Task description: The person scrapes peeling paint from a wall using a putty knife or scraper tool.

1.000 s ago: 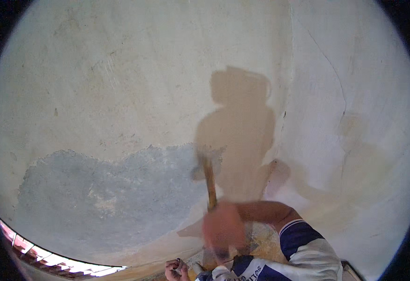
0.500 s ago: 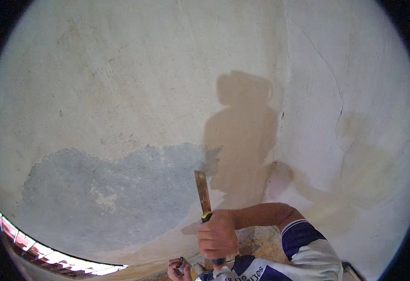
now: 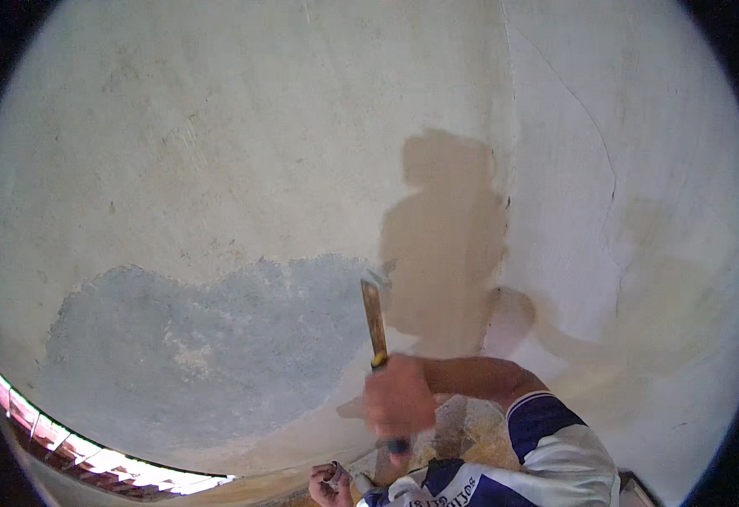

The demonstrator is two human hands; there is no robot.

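My right hand (image 3: pixel 399 395) is closed round the dark handle of a scraper with a long, narrow, rust-brown blade (image 3: pixel 374 319) and a yellow collar. The blade points up, its tip over the upper right edge of a grey bare patch (image 3: pixel 209 355) on the wall. Whether the tip touches the wall, I cannot tell. My left hand (image 3: pixel 331 485) is low at the bottom edge, its fingers curled round something small that I cannot make out. Pale, scuffed paint (image 3: pixel 243 152) surrounds the grey patch, and a ragged edge divides the two.
A wall corner (image 3: pixel 509 203) runs down right of my shadow (image 3: pixel 441 228). The right wall (image 3: pixel 572 169) has a long thin crack. At lower left is a bright barred opening (image 3: pixel 74 448). Yellowish, stained ground (image 3: pixel 479 435) shows under my right arm.
My right hand and the scraper have moved up and slightly right, the blade tip now nearer the patch's upper edge. My left hand has shifted slightly right in view and stays curled.
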